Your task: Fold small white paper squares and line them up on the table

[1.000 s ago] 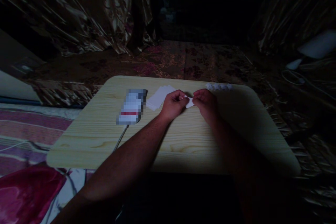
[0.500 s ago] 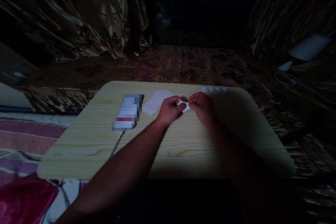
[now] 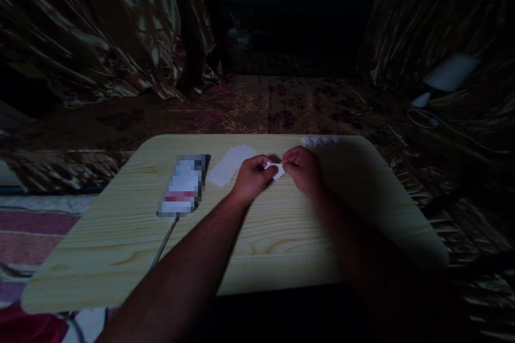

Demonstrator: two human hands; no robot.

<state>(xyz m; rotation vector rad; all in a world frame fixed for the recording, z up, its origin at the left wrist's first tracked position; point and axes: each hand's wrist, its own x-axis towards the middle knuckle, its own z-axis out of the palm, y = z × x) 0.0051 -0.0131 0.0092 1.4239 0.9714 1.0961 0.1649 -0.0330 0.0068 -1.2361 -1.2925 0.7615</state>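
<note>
Between my two hands, just above the middle of the table, is a small piece of folded white paper point(image 3: 277, 171). My left hand point(image 3: 252, 177) pinches its left side, the thumb lying across the front. At its right edge, the fingertips of my right hand point(image 3: 301, 167) close on the paper. Loose white paper sheets point(image 3: 230, 165) lie fanned in an overlapping pile just left of my left hand. Beyond my right hand, along the far edge, sits a row of several small white folded paper pieces point(image 3: 321, 141).
A phone point(image 3: 182, 186) with a blurred screen lies on the left of the wooden table point(image 3: 132, 236), its white cable point(image 3: 164, 241) running toward the front edge. A white lamp point(image 3: 450, 72) stands off to the right. Patterned curtains point(image 3: 120, 27) hang behind.
The camera view has shifted, so the table sits lower and further left. Both hands still hold the folded paper, with only slight finger movement.
</note>
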